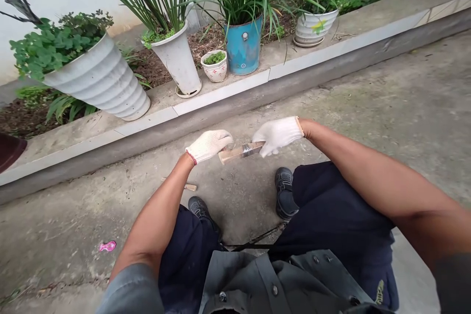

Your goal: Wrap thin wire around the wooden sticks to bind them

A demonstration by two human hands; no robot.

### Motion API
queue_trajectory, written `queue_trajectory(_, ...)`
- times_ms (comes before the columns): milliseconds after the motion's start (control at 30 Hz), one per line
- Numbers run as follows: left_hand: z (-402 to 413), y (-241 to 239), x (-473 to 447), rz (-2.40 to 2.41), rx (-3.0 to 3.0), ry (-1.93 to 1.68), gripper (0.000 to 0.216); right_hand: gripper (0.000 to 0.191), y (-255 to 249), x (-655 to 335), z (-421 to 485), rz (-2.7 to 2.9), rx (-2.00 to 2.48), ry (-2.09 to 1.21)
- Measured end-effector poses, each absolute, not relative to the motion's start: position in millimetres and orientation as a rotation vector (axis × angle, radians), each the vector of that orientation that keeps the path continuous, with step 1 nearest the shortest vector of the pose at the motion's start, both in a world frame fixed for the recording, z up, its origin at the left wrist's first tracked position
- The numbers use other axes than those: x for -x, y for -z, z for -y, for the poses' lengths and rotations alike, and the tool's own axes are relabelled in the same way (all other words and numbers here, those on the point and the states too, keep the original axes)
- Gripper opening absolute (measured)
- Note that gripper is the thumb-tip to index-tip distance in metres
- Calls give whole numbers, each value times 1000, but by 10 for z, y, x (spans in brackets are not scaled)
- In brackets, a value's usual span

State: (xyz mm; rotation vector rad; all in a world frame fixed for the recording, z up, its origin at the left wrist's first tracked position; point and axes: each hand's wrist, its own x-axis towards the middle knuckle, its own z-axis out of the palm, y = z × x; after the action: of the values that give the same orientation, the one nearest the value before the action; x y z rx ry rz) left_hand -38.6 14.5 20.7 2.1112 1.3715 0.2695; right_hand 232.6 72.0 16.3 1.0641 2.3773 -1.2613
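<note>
In front of my feet, my right hand (pixel 277 135), in a white knit glove, is closed round the dark right end of a short flat wooden piece (pixel 231 155). A shiny grey band, which looks like wound wire or tape, goes round its middle. Pale bare wood shows at the left end. My left hand (pixel 209 145), gloved too, has its thumb and fingers pinched together just above that pale end. Whether it touches the wood or grips something thin, I cannot tell. Another small wooden piece (pixel 190 187) lies on the concrete beside my left shoe.
A low tiled ledge (pixel 224 87) runs across the far side. On it stand a ribbed white planter (pixel 106 78), a tall white pot (pixel 178 61), a small cup-like pot (pixel 215 69), a blue pot (pixel 243 46) and a bowl-shaped pot (pixel 314 27). A pink object (pixel 107 246) lies on the ground.
</note>
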Motion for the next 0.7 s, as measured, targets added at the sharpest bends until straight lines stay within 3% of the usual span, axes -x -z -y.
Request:
queue_trajectory(133, -99, -197, 321, -1337, -1878, -359, 34, 24, -319, -2269, -697, -2428, -1027, 1546)
queue_trajectory(233, -77, -225, 263, -1436, -1790, -384, 31, 19, -346, -2188, -691, -2507, -1167, 1515)
queue_trajectory(333, -82, -231, 244, -1485, -1839, -335, 32, 21, -289, -2111, -716, -2570, -1315, 1231)
queue_trajectory(500, -71, -190, 248, -1534, -1935, -158, 31, 26, -177, -2027, -778, -2640, -1595, 425)
queue_trajectory(700, -70, -217, 252, -1509, -2081, -77, 34, 26, -136, -1918, -716, -2528, -1538, 255)
